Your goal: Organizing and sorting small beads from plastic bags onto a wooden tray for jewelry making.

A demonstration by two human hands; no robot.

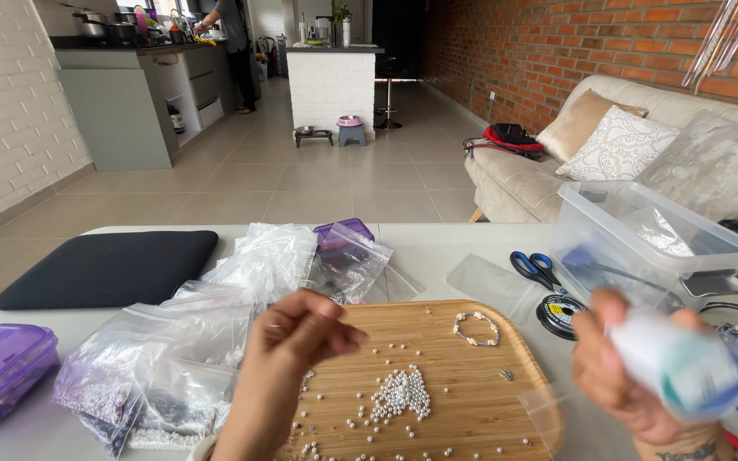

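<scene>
White table (437, 248) in tiled, brick-walled room bears wooden tray (437, 320) of pearl beads (403, 394); left hand (300, 333) fingertips pinched together, right hand (621, 376) clamped on white tube (685, 367).

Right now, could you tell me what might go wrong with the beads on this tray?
1. The loose pearl beads lie scattered near the wooden tray's front edge; a nudge might roll them off.
2. The right hand holds a blurred white container above the tray; if dropped, it could scatter beads or hit the bead bracelet.
</scene>
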